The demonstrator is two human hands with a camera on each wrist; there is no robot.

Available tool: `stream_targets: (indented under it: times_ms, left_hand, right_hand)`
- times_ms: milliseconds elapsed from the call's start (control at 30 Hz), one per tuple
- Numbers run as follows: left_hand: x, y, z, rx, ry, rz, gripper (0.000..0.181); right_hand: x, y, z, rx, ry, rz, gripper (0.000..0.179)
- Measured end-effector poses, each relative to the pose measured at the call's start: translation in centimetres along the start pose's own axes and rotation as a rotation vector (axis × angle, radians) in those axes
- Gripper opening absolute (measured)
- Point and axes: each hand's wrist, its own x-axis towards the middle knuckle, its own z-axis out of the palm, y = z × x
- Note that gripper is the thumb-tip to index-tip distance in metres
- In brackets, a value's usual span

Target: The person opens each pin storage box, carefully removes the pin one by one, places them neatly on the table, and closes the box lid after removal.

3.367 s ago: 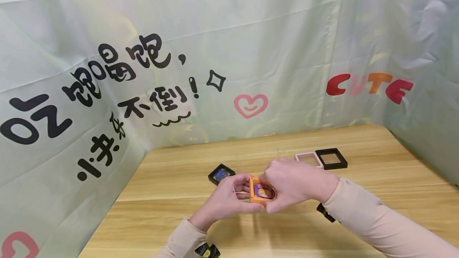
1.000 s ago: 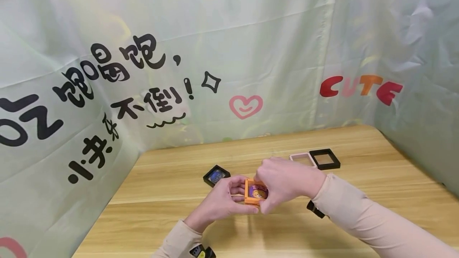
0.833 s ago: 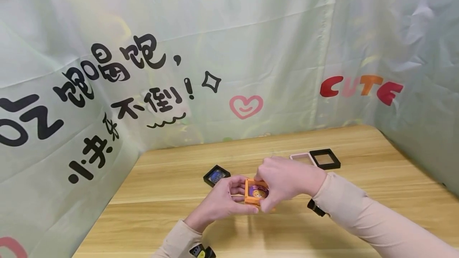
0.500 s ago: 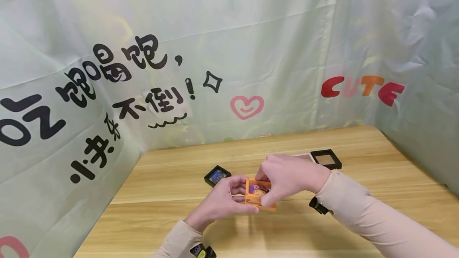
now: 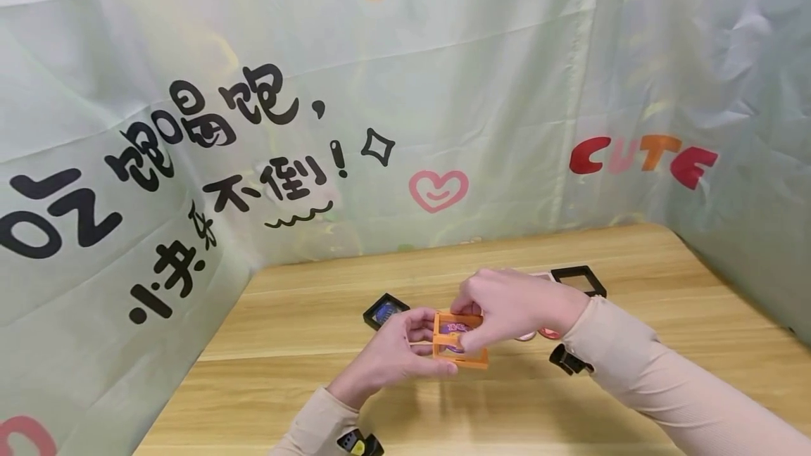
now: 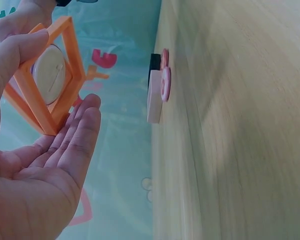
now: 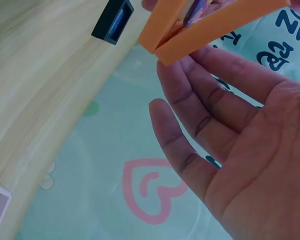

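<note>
Above the table, both hands hold an orange hinged display frame [image 5: 441,352], its two halves spread apart like a wedge. My left hand [image 5: 399,349] grips the frame's left side, thumb on the near edge and fingers behind. My right hand [image 5: 510,307] pinches the upper half at its right side. Between the halves sits a round purple pin badge [image 5: 453,328] with a cartoon print, partly hidden by the right thumb. In the left wrist view the badge's pale back [image 6: 49,75] shows its pin. The right wrist view shows the frame's edges parted.
Behind the left hand lies a black frame [image 5: 369,315] with a blue badge inside. At the back right stand a pink frame [image 5: 545,276] and another black frame [image 5: 589,292], side by side. Two round badges [image 5: 550,334] lie under the right hand, partly covered.
The orange frame was closed with the badge face visible; its halves have since parted, and the lower half shows beneath. My right hand has lifted slightly, uncovering the round badges below it.
</note>
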Motion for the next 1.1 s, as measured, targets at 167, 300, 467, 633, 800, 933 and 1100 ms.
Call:
stream_targets:
  times_ms: [167, 300, 467, 633, 800, 933, 1100]
  left_hand:
    - [0.0, -0.2, 0.1, -0.020, 0.002, -0.002, 0.057]
    - [-0.1, -0.2, 0.1, -0.016, 0.025, -0.010, 0.065]
    - [-0.2, -0.1, 0.1, -0.020, 0.043, -0.013, 0.074]
    - [-0.3, -0.1, 0.2, -0.016, 0.059, 0.001, 0.071]
    - [-0.1, -0.2, 0.3, -0.015, 0.081, 0.028, 0.066]
    - [0.1, -0.1, 0.2, -0.012, 0.093, 0.041, 0.065]
    - [0.2, -0.1, 0.1, -0.018, 0.088, 0.044, 0.067]
  right_hand:
    - [0.0, 0.4, 0.1, 0.034, 0.005, -0.008, 0.012]
    - [-0.1, 0.7, 0.1, 0.039, 0.019, -0.016, 0.018]
    - [-0.2, 1.0, 0.0, 0.062, 0.032, -0.030, 0.028]
    - [-0.1, 1.3, 0.0, 0.099, 0.036, -0.019, 0.028]
    - [0.0, 1.5, -0.1, 0.119, 0.052, 0.002, 0.030]
    - [0.2, 1.7, -0.2, 0.131, 0.072, -0.002, 0.034]
    - [0.3, 1.8, -0.4, 0.148, 0.091, -0.007, 0.035]
